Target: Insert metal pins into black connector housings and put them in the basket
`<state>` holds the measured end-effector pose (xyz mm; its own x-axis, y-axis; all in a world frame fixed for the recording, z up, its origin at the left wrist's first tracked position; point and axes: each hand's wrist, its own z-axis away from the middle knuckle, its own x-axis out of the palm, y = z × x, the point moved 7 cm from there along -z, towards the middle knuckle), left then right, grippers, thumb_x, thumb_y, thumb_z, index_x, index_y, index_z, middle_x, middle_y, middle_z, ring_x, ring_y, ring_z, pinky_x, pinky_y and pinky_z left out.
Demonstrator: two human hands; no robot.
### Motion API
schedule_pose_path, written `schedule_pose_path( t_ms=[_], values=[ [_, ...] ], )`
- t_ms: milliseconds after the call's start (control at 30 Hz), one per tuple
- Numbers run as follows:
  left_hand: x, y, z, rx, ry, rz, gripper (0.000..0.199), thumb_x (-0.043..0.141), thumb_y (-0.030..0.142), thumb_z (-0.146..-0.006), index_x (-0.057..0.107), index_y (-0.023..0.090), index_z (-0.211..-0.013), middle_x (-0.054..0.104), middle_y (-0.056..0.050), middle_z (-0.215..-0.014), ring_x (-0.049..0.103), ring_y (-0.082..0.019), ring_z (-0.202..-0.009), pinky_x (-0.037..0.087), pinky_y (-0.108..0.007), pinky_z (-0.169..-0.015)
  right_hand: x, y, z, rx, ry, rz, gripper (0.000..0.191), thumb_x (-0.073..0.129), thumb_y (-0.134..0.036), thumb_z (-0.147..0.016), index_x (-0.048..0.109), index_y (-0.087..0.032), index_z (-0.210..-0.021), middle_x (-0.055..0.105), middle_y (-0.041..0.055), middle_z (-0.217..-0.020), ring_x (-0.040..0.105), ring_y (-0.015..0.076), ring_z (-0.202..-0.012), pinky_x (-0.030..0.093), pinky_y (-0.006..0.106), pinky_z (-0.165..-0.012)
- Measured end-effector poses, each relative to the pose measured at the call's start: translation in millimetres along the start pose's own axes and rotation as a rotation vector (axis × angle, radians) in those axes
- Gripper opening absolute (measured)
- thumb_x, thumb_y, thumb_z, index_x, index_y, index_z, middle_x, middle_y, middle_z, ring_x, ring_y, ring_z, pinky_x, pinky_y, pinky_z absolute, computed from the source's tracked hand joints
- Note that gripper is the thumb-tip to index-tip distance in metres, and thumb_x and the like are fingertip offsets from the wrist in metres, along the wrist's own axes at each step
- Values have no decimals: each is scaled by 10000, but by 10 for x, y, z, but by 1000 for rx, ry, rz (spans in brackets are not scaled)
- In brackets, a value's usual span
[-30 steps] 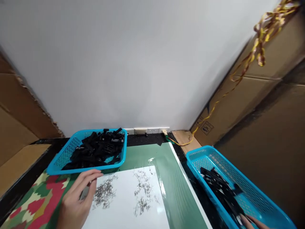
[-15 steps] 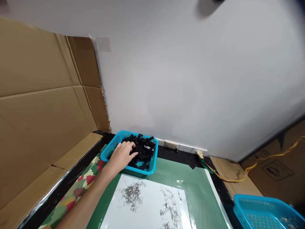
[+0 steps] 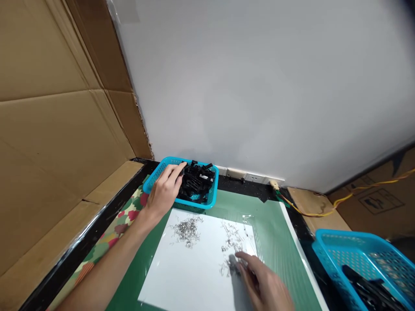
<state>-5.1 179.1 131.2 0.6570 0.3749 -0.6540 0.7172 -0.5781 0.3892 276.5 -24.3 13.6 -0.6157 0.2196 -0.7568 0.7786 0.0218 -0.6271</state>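
My left hand [image 3: 164, 190] is over the near left side of a blue plastic basket [image 3: 211, 199], fingers bent and closed around what looks like a black plastic piece [image 3: 182, 172]. Beneath and beside the fingertips, a heap of similar black pieces [image 3: 196, 183] fills the basket. My right hand [image 3: 267, 283] is low over a white sheet [image 3: 188, 276], its thumb and forefinger slightly apart. The fingertips hover at a scatter of tiny metal pieces [image 3: 231, 236], and I see nothing held there. A denser pile of small metal pieces [image 3: 188, 231] lies further left on the sheet.
At the right stands a second blue basket [image 3: 353, 237] with long black parts [image 3: 372, 289] inside. Behind the green mat [image 3: 272, 224], a power strip [image 3: 254, 177] with a yellow cable [image 3: 304, 213] runs along the wall. Cardboard [image 3: 65, 134] stands upright at the left.
My right hand has come into view at the lower right, over the scattered metal pieces. My left hand has drawn up from the black heap. The camera has tilted down, showing more of the right basket.
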Motion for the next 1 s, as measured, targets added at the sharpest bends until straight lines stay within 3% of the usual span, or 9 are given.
schedule_pose_path(
  t_ms=[133, 233, 400, 567, 667, 867, 1000],
  values=[
    [-192, 133, 214, 92, 129, 181, 292, 512, 237, -1099, 605, 248, -1375, 673, -105, -1233, 686, -223, -1108, 574, -362, -979, 40, -204, -385, 7, -163, 41, 279, 555, -410, -1026, 785, -255, -1052, 790, 70, -802, 737, 250, -681, 491, 294, -596],
    [-114, 260, 412, 172, 141, 325, 223, 593, 251, -1073, 574, 228, -1294, 711, -95, -1146, 712, -215, -1066, 617, -357, -909, 109, -285, -587, 25, -266, 93, 180, 616, -280, -956, 789, -250, -997, 744, 41, -741, 675, 224, -650, 396, 288, -581],
    [252, 534, 892, 265, -17, 534, 185, 674, 349, -1037, 548, 227, -1096, 735, -51, -968, 752, -195, -922, 637, -316, -812, 161, -348, -678, -51, -389, 86, 140, 629, -229, -951, 737, -226, -861, 723, 27, -775, 598, 184, -666, 350, 284, -610],
    [374, 620, 1258, 46, -191, 583, 59, 601, 231, -1072, 556, 216, -1037, 690, -19, -914, 703, -140, -807, 571, -242, -721, 170, -303, -638, -25, -439, 1, 180, 592, -355, -1037, 725, -238, -1073, 665, -3, -728, 550, 174, -634, 370, 280, -614],
    [393, 593, 1329, -73, -301, 581, 84, 632, 256, -1063, 564, 224, -1025, 647, 27, -867, 616, -101, -699, 505, -216, -663, 198, -260, -573, 5, -445, 12, 156, 615, -358, -1036, 729, -258, -1069, 681, -7, -766, 560, 171, -659, 382, 279, -631],
    [468, 734, 1337, 129, -471, 551, 131, 596, 189, -1074, 566, 214, -1199, 675, -16, -1025, 643, -123, -838, 512, -233, -778, 190, -260, -541, 33, -453, -138, 174, 620, -351, -1045, 669, -217, -945, 634, -8, -746, 528, 157, -660, 396, 276, -617],
    [518, 715, 1344, 67, -545, 585, 113, 565, 226, -1096, 597, 221, -1203, 681, -28, -1038, 646, -137, -853, 514, -253, -793, 101, -289, -567, 14, -437, -345, 255, 663, -402, -1027, 718, -188, -900, 682, 53, -862, 584, 169, -713, 457, 289, -629]
  ],
)
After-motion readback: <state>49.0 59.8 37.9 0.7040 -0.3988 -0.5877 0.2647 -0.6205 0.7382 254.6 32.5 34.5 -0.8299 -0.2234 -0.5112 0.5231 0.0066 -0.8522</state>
